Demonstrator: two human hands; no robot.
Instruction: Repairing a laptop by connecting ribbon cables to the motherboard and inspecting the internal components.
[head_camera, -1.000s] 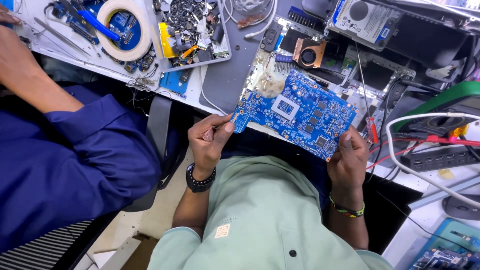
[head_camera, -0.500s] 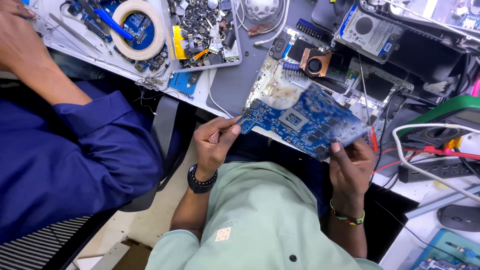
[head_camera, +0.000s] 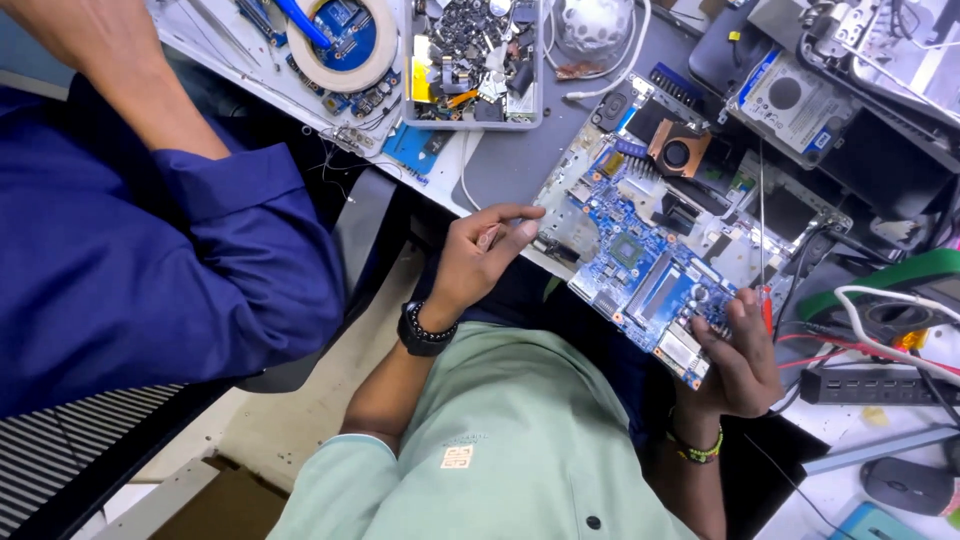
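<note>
A blue laptop motherboard (head_camera: 640, 275) lies tilted over the open grey laptop base (head_camera: 520, 165) at the table's edge. My right hand (head_camera: 740, 365), with a bead bracelet on the wrist, grips the board's near right corner. A red-handled screwdriver (head_camera: 766, 305) stands against the same fingers, its thin shaft pointing away from me. My left hand (head_camera: 480, 255), wearing a black watch, has its fingers stretched out, the tips touching the silver metal edge of the base just left of the board. It holds nothing.
A person in a blue shirt (head_camera: 140, 250) sits close on the left. On the table are a tape roll (head_camera: 345, 45), a clear tray of small parts (head_camera: 470, 60), a copper fan (head_camera: 678, 152), a hard drive (head_camera: 795, 100), a power strip (head_camera: 870, 385), cables and a mouse (head_camera: 905, 485).
The board was held up by both hands; it has turned and come down onto the laptop base. My left hand let go of its corner and now touches the base's edge.
</note>
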